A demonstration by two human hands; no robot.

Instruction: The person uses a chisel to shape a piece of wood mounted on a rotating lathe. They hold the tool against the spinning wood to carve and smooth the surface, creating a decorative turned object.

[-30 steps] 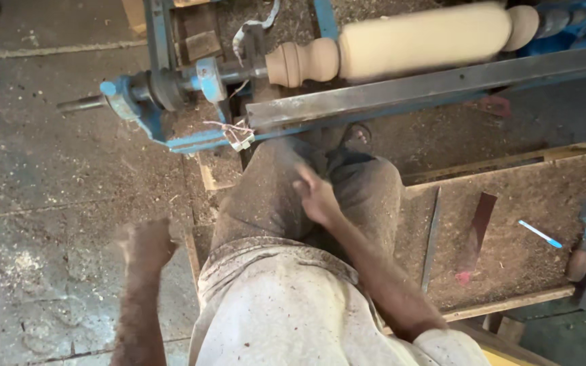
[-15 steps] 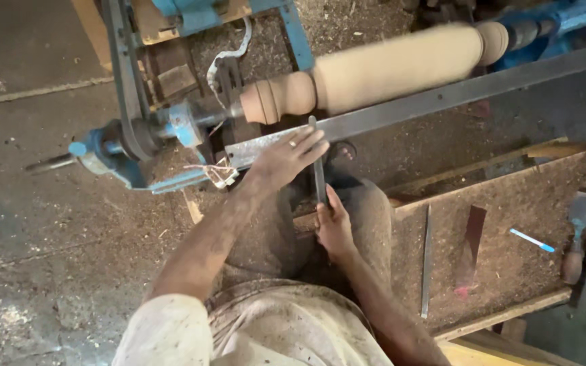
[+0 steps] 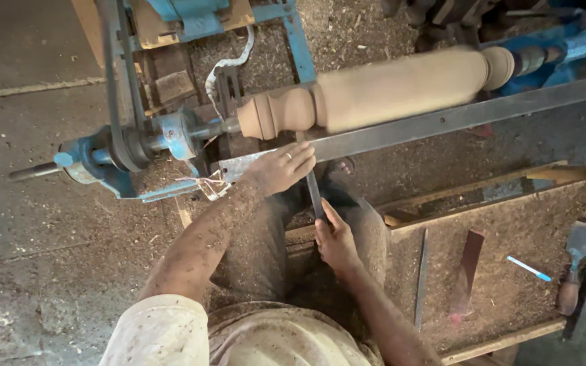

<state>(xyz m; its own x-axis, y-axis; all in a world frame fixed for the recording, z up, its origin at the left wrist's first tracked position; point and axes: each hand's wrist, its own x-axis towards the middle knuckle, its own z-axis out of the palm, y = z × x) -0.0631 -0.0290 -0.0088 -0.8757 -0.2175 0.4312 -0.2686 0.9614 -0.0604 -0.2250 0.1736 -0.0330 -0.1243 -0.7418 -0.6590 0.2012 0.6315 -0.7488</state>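
A pale wooden spindle [image 3: 388, 88] is mounted across a blue lathe [image 3: 171, 132], blurred along its thick part, with rounded beads at its left end. A long steel tool rest bar [image 3: 456, 118] runs just below it. My left hand [image 3: 281, 168] lies on the bar's left end, fingers pressing a dark flat chisel [image 3: 314, 193] down on the bar. My right hand [image 3: 336, 240] grips the chisel's lower end above my lap. The chisel points up toward the spindle near the beads.
A sawdust-covered wooden board [image 3: 510, 271] at the right carries a thin metal rod [image 3: 420, 278], a flat dark blade [image 3: 468, 264], a blue pen [image 3: 529, 268] and a wooden-handled chisel [image 3: 573, 268]. Sawdust covers the concrete floor [image 3: 35, 224] at left.
A second ago both hands were empty near my lap. They rose, took hold of the chisel and set it on the tool rest bar. The view shifted right and nearer.
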